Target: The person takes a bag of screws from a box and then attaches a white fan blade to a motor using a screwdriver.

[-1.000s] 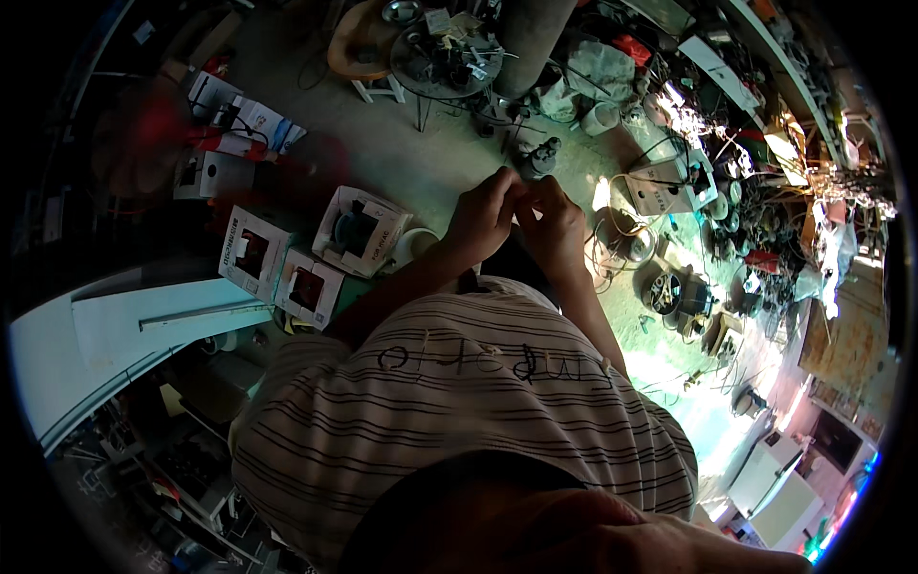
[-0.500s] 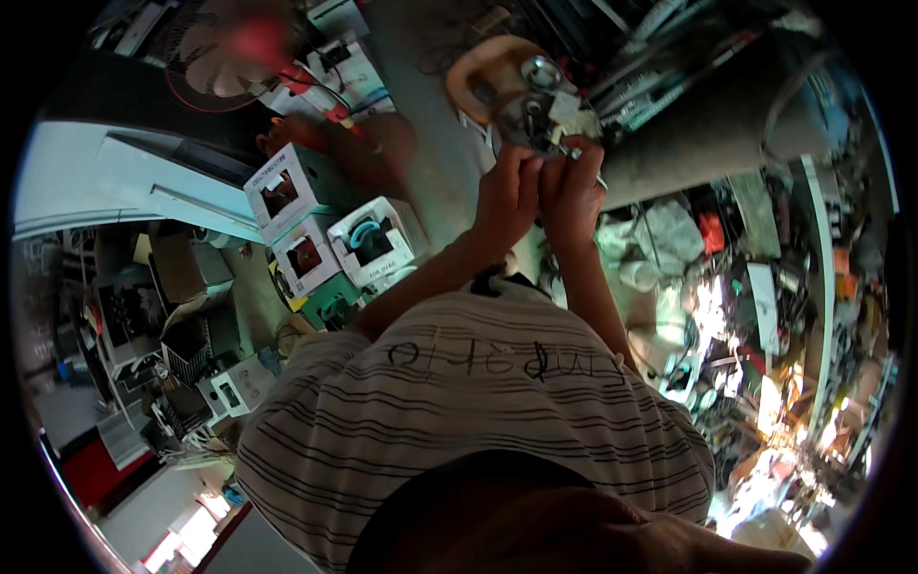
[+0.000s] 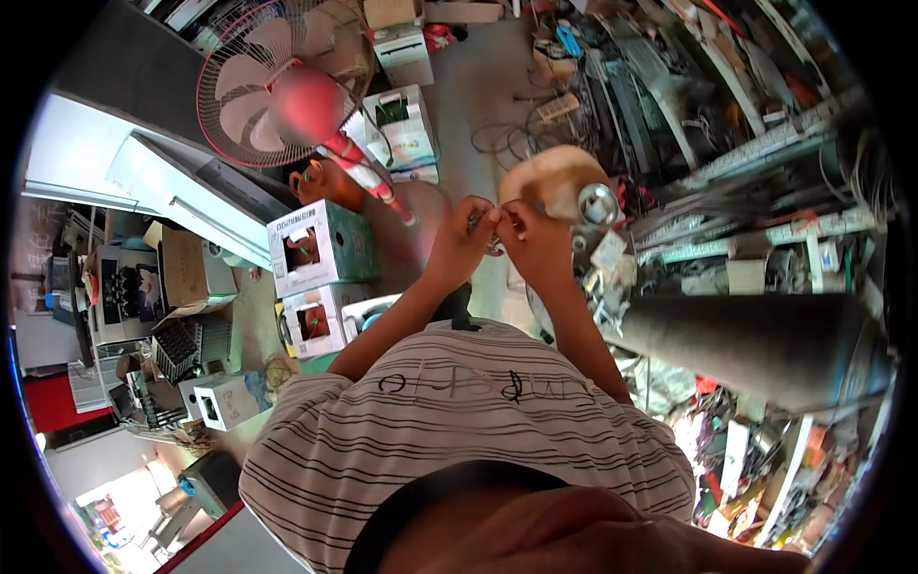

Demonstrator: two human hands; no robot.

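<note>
In front of my chest, my left hand (image 3: 461, 241) and my right hand (image 3: 535, 247) meet at the fingertips. Both are closed in a pinch, thumbs against bent fingers. Something small and shiny shows just under the fingertips, but what it is and which hand holds it are too unclear to make out. Just beyond my hands is a tan stool-like seat (image 3: 543, 177), with a round metal bowl (image 3: 600, 204) at its right side. Small loose parts and a pale block (image 3: 608, 251) lie below the bowl, right of my right hand.
A red pedestal fan (image 3: 308, 103) stands at the far left. Boxes with cut-out windows (image 3: 316, 247) are stacked left of my left arm. On the right, a large dark cylinder (image 3: 746, 335) lies beneath racks of metal bars (image 3: 660, 86). Cables (image 3: 507, 139) coil on the floor ahead.
The view has shifted, so the fan and the far floor show more fully. My hands appear lower in the picture, farther from the bowl and loose parts, and are still together.
</note>
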